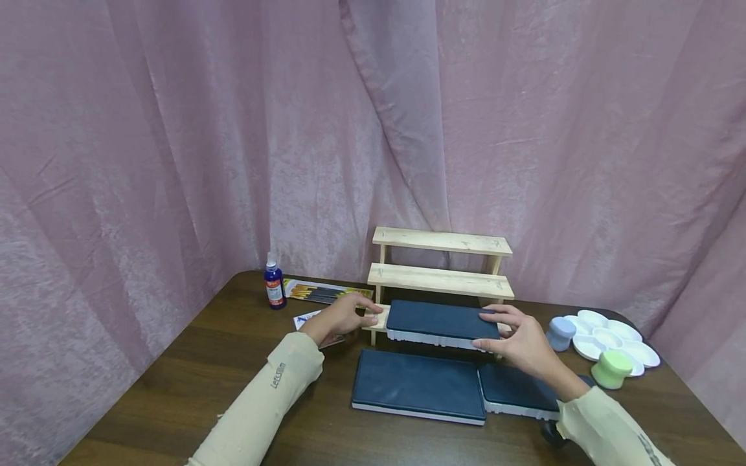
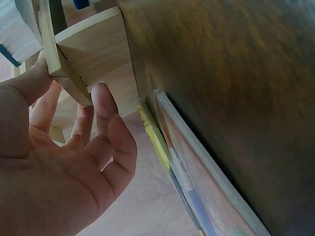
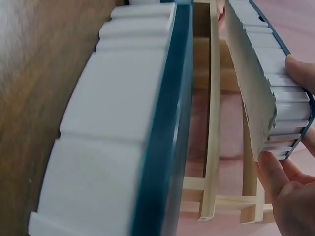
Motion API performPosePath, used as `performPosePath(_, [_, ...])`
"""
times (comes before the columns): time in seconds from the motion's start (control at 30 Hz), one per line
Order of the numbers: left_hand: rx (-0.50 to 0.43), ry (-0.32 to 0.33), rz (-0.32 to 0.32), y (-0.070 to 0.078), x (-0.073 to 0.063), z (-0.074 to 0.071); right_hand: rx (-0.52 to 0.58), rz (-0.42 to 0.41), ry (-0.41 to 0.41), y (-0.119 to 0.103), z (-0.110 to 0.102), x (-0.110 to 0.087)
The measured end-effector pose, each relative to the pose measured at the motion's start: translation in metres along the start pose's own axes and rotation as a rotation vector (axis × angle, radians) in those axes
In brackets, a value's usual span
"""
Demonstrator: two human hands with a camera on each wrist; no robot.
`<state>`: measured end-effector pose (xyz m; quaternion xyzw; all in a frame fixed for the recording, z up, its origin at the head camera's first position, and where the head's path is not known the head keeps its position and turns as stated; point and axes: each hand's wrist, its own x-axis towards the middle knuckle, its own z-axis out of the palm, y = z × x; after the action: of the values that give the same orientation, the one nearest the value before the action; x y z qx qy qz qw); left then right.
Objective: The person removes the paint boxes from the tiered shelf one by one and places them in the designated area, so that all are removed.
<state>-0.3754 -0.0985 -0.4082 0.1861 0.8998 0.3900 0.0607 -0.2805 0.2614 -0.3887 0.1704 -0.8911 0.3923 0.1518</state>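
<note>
A three-step wooden display stand stands towards the back of the table. My left hand grips the left end of its lowest step; in the left wrist view, thumb and fingers lie on either side of that wooden end. My right hand holds the right end of a dark-blue-topped white box over the lowest step. The right wrist view shows this box from its ribbed white side and pale underside, apart from the step at this end. Whether its left end touches the wood cannot be told.
Two similar boxes, one wide and one partly under my right forearm, lie in front. At right are a white flower-shaped palette, a blue pot and a green pot. A blue bottle and packaged brushes stand left.
</note>
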Motion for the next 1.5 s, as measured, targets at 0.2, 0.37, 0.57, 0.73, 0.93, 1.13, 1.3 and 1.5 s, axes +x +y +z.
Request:
performPosePath(0.2, [-0.018,0.006,0.005,0.001,0.0,0.0,0.011,0.016,0.016,-0.007,-0.002,-0.006])
performPosePath(0.37, [-0.015,0.007,0.015,0.001,0.0,0.001,0.009,0.008,0.01,-0.008,-0.002,-0.011])
performPosePath(0.57, [-0.042,0.003,-0.012,0.001,-0.001,0.002,0.042,-0.005,-0.002,-0.009,-0.001,-0.018])
performPosePath(0.73, [-0.042,-0.001,-0.016,0.0,-0.002,0.002,0.055,-0.005,-0.005,-0.012,0.0,-0.026])
performPosePath(0.93, [-0.001,-0.008,0.003,-0.001,-0.001,0.001,0.083,-0.006,-0.02,-0.017,0.002,-0.034])
performPosePath(1.13, [-0.006,0.003,-0.009,-0.001,0.0,0.001,0.107,-0.002,-0.036,-0.023,0.003,-0.038])
performPosePath(1.3, [-0.015,0.013,-0.01,-0.001,0.0,0.002,0.119,-0.036,-0.042,-0.028,0.004,-0.043])
performPosePath(1.5, [-0.014,0.025,-0.001,-0.002,0.002,0.002,0.114,-0.063,-0.033,-0.036,0.004,-0.048])
